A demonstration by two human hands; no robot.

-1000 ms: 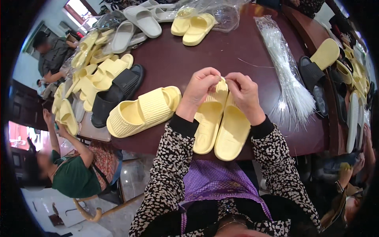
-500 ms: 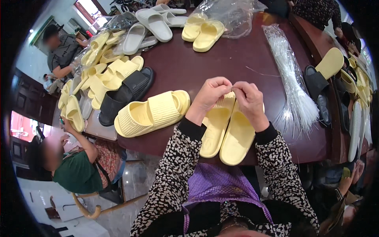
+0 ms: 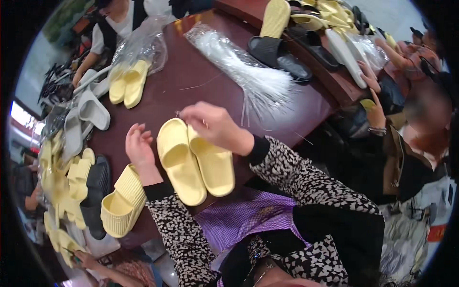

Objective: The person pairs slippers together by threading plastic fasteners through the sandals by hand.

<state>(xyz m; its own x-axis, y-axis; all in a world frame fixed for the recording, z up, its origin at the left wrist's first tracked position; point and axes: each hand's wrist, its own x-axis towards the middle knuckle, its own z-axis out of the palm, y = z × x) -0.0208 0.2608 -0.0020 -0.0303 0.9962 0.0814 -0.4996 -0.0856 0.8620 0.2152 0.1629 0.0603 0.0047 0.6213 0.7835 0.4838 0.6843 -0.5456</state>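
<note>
A pair of pale yellow slippers (image 3: 183, 174) lies side by side on the dark red table in front of me, toes pointing away. My right hand (image 3: 217, 128) reaches over the toe of the right slipper, fingers closed together. At its fingertips, near the toes, is a tiny thing too small to make out. Left of the pair, my left hand (image 3: 142, 150) is raised with loosely curled fingers apart, holding nothing. Beyond my right hand lies a bundle of thin white plastic ties (image 3: 258, 71) in a clear sleeve. One loose tie (image 3: 202, 82) rests on the table (image 3: 191, 52).
Left are two joined yellow ribbed slippers (image 3: 125, 203), black slippers (image 3: 97, 196), a yellow pile (image 3: 79, 186) and grey slippers (image 3: 93, 110). Another yellow pair (image 3: 129, 83) sits by a clear bag. More slippers lie on a raised ledge (image 3: 315, 71) at the right. Several people surround the table.
My view has swung right, so the table's contents appear further left. My hands were together at the slipper toes; now they are apart, the left one away with its fingers loosened.
</note>
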